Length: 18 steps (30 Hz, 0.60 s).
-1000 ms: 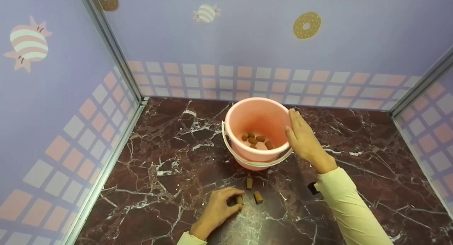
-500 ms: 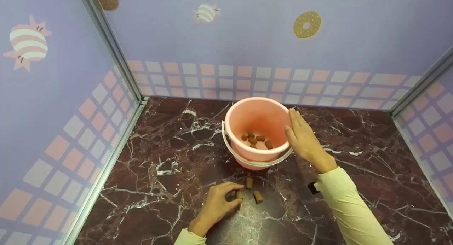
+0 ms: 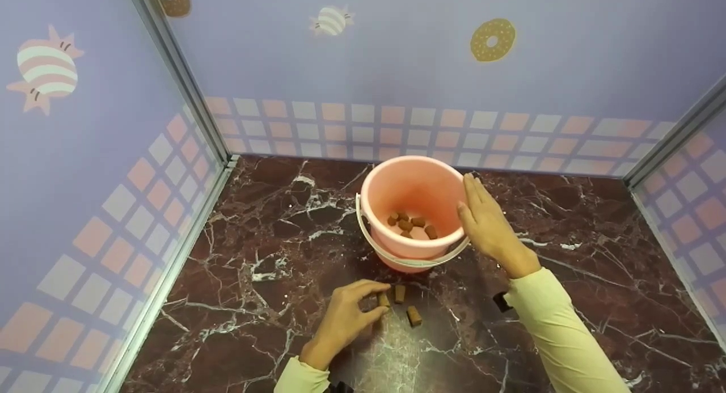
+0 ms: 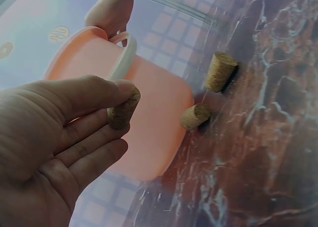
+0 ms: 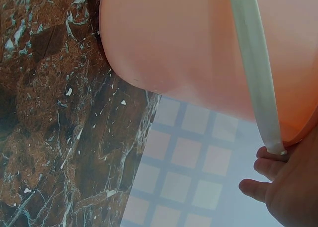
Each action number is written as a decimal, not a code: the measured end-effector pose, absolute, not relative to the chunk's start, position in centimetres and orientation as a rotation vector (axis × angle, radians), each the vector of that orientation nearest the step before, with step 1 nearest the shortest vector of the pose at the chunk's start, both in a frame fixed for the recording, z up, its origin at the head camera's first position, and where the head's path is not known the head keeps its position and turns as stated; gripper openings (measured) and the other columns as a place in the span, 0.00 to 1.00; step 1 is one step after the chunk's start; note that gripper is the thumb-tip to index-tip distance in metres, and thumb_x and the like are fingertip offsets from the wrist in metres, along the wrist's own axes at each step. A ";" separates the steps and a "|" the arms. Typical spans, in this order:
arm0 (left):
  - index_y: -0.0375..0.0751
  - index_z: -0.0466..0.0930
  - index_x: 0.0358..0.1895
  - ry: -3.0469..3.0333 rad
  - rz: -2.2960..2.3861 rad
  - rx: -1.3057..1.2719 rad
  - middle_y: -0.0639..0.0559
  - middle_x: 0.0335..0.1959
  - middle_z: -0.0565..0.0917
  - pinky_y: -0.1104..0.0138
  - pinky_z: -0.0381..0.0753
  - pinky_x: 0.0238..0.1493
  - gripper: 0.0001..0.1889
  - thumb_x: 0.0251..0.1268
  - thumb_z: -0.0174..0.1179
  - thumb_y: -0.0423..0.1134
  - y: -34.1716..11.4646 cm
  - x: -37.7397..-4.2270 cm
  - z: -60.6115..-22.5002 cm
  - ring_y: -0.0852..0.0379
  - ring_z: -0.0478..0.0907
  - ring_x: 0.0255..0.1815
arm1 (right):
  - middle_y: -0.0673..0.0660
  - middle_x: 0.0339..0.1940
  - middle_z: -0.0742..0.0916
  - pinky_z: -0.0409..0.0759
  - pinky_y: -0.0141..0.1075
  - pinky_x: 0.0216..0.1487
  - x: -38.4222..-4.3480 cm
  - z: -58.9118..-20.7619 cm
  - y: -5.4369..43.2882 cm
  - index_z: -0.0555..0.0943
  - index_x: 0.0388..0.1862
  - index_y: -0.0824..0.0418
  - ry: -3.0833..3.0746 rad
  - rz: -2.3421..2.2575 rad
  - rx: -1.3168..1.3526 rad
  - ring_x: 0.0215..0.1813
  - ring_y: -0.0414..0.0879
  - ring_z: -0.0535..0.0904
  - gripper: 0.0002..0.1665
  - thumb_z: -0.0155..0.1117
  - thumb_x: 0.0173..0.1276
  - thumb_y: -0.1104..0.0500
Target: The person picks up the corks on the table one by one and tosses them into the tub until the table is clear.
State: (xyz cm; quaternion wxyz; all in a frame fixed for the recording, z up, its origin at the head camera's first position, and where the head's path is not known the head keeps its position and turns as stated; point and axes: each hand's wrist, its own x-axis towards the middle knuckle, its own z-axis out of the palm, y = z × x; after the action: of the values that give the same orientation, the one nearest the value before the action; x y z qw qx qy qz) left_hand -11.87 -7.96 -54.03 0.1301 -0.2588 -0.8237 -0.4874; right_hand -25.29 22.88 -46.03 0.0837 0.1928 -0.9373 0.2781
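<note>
My left hand pinches a small brown cork stopper between thumb and fingers, just above the dark marbled table. Beside it, two more corks stand or lie on the table: one cork closer to the bucket and another cork nearer me. A pink bucket stands upright behind them, with several corks on its bottom. Its white handle hangs down at the front. With straight fingers, my right hand rests against the bucket's right rim; in the right wrist view, fingertips show by the handle's end.
Purple panels with candy and donut prints enclose the table at the back and both sides. A small black object shows next to the right sleeve.
My left hand has moved slightly away from me, toward the bucket, and the cork in it has moved along. The right hand and the bucket have stayed in place.
</note>
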 end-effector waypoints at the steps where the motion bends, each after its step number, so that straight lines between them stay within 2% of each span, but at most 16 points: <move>1: 0.34 0.90 0.51 -2.385 -1.410 -0.753 0.48 0.48 0.91 0.63 0.88 0.55 0.22 0.49 0.80 0.23 -8.0 -12.0 -53.9 0.52 0.89 0.47 | 0.73 0.86 0.56 0.42 0.55 0.86 -25.3 -46.0 22.9 0.48 0.84 0.77 -2.800 0.829 0.574 0.86 0.68 0.47 0.39 0.41 0.86 0.55; 13: 0.37 0.91 0.51 -2.301 -1.415 -0.763 0.51 0.47 0.91 0.64 0.87 0.57 0.22 0.51 0.80 0.24 -7.9 -12.7 -52.6 0.54 0.89 0.48 | 0.73 0.86 0.55 0.42 0.55 0.86 -25.3 -46.0 22.9 0.48 0.84 0.78 -2.802 0.834 0.578 0.86 0.68 0.46 0.39 0.41 0.87 0.55; 18: 0.36 0.90 0.51 -2.248 -1.411 -0.794 0.50 0.47 0.91 0.63 0.87 0.57 0.21 0.50 0.80 0.23 -7.8 -12.8 -52.0 0.52 0.89 0.48 | 0.73 0.86 0.56 0.43 0.55 0.86 -25.3 -46.1 22.9 0.49 0.83 0.78 -2.797 0.834 0.579 0.86 0.68 0.47 0.39 0.42 0.87 0.55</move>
State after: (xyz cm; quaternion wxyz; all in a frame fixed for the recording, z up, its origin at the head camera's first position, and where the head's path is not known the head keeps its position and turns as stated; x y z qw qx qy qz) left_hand -12.84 -7.77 -52.01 0.1846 -0.2818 -0.7975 -0.5004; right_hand -25.32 22.92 -46.13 0.0831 0.1938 -0.9367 0.2794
